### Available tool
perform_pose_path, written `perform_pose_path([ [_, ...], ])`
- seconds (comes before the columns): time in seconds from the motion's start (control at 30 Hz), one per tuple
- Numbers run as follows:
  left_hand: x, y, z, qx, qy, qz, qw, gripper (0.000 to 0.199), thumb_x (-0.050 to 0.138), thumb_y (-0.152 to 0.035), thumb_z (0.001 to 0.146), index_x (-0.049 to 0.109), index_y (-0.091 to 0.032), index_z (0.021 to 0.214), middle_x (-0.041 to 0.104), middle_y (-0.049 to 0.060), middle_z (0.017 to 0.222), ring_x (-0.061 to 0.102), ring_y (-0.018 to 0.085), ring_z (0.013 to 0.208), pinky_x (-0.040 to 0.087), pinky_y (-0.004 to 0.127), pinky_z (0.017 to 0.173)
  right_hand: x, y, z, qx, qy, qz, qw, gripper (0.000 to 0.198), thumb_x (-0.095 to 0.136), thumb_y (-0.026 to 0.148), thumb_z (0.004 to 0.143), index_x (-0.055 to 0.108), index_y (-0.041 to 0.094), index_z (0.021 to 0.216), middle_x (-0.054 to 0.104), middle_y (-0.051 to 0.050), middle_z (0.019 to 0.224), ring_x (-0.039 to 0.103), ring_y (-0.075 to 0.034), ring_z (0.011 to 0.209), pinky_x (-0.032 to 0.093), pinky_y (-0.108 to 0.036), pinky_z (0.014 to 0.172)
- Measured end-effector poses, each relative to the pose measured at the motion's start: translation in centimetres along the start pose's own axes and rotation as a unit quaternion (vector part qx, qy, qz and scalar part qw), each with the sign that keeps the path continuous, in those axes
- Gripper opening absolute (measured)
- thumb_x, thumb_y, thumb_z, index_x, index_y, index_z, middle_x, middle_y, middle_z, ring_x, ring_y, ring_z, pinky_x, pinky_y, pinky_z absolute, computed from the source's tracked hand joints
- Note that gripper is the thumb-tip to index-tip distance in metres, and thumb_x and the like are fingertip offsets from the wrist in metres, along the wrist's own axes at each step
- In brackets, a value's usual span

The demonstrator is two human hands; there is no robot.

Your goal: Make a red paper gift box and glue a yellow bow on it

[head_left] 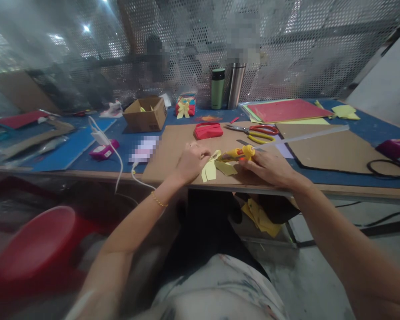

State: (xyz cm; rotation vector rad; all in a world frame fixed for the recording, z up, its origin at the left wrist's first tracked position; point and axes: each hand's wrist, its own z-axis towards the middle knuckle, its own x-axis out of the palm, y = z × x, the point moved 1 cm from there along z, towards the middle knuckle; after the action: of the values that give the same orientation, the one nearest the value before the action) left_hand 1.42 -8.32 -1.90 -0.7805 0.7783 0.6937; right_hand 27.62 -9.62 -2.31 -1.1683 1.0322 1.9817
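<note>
Near the table's front edge, my left hand (192,162) is closed on a pale yellow paper bow (209,170) with several tails hanging down. My right hand (268,167) grips a yellow and orange hot glue gun (236,154), its nozzle pointing left at the bow. A long clear glue stick (306,135) sticks out of the gun's back to the right. Behind the hands lies a small red folded paper piece (208,130). Red-handled pliers (253,129) and a yellow-handled tool (262,137) rest to its right. My fingers partly hide the bow.
A cardboard sheet (168,146) covers the work area. Beyond stand an open cardboard box (146,116), a small red piece with a yellow bow (186,106), a green bottle (218,91) and a steel flask (236,89). Coloured sheets (286,111) lie right. A white cable (120,171) hangs over the edge.
</note>
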Motion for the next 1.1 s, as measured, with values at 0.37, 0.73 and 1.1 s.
perform_pose_path([
  [0.37,0.4,-0.3,0.1,0.002,0.061,0.045,0.997,0.020,0.063,-0.018,0.098,0.083,-0.021,0.091,0.078,0.008,0.102,0.061,0.027,0.106,0.041,0.047,0.101,0.1,0.2,0.0,-0.007,-0.018,-0.004,1.000,0.037,0.046,0.050,0.104,0.065,0.024,0.085,0.075,-0.010,0.083,0.070,-0.026,0.079,0.048,-0.034,0.068],
  [0.73,-0.1,-0.4,0.3,-0.036,0.072,0.003,0.997,0.018,0.068,-0.018,0.094,0.085,-0.021,0.090,0.076,0.008,0.104,0.062,0.026,0.108,0.046,0.048,0.106,0.5,-0.9,-0.2,-0.039,-0.049,0.035,0.997,0.044,0.040,0.057,0.106,0.058,0.026,0.080,0.071,-0.010,0.081,0.065,-0.025,0.076,0.046,-0.036,0.070],
  [1.1,0.0,0.2,0.8,-0.046,0.061,-0.052,0.996,0.016,0.073,-0.014,0.086,0.086,-0.023,0.081,0.079,0.006,0.091,0.065,0.025,0.101,0.055,0.046,0.100,0.4,-0.1,-0.2,-0.021,-0.051,0.025,0.998,0.043,0.040,0.054,0.105,0.059,0.025,0.081,0.072,-0.011,0.083,0.066,-0.026,0.078,0.046,-0.036,0.071],
])
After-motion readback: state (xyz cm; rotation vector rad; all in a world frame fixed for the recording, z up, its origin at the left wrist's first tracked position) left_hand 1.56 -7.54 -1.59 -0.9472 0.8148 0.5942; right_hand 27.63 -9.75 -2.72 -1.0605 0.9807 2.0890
